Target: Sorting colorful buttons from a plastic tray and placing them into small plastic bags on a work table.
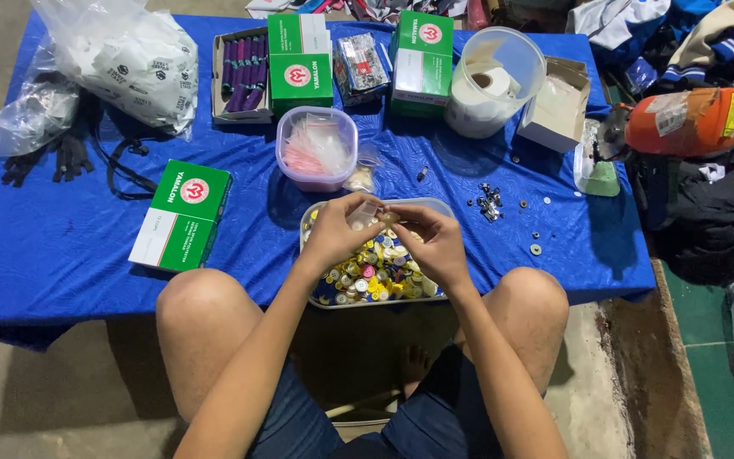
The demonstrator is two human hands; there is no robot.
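My left hand (340,231) and my right hand (431,241) meet over a clear rectangular tray (443,206) filled with several small round caps (375,274) in yellow, white, pink and blue. Between the fingertips of both hands I pinch a small clear plastic bag (365,213). My right fingers also touch a small pale piece at the bag's mouth; what it is cannot be told. The tray sits at the front edge of the blue-covered table (87,229), between my knees.
Behind the tray stands a clear tub (316,148) of small bags. Green-and-white boxes (182,216) lie left and at the back, beside a box of purple sticks (241,75), a round tub with a tape roll (494,81), loose small metal parts (490,202) and plastic sacks (129,59).
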